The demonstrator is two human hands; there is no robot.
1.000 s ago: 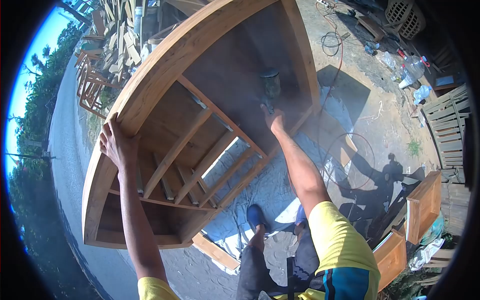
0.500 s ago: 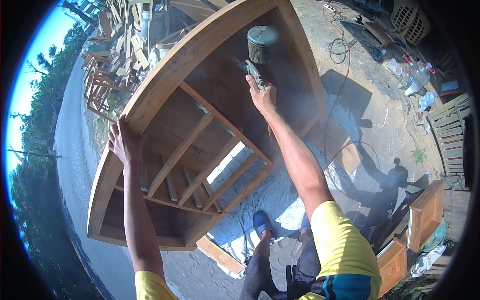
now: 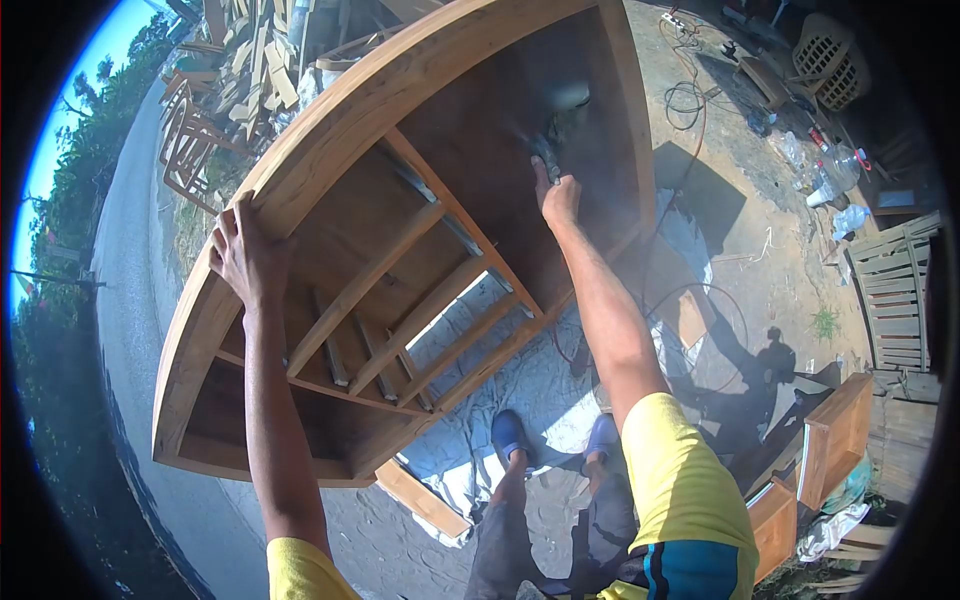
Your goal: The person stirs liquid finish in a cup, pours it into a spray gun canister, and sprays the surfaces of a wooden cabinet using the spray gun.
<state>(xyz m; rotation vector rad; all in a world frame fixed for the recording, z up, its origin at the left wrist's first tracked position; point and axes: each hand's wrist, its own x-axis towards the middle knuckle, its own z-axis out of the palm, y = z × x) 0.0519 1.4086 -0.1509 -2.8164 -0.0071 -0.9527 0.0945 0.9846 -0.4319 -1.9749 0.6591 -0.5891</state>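
A large wooden cabinet frame [image 3: 360, 110] stands tilted in view, with slatted rails [image 3: 365, 290] across its middle bay. My left hand [image 3: 248, 255] grips the cabinet's outer edge, fingers bent over the wood. Inside the dark upper bay, my right hand [image 3: 560, 197] is closed around the handle of a spray gun [image 3: 547, 152]. The gun's cup, partly blurred by mist, is beyond the hand. Pale mist hangs around it, near the inner panel.
Two wooden drawers [image 3: 838, 440] lie at the lower right. A hose [image 3: 683, 150] runs over the ground at right, near plastic bottles [image 3: 845, 170]. Scrap wood [image 3: 265, 70] is heaped at the upper left. A cloth [image 3: 480, 420] lies under the cabinet near my feet.
My right hand and the spray gun first moved up and left in the bay, then back right and slightly down. The left hand stays on the edge.
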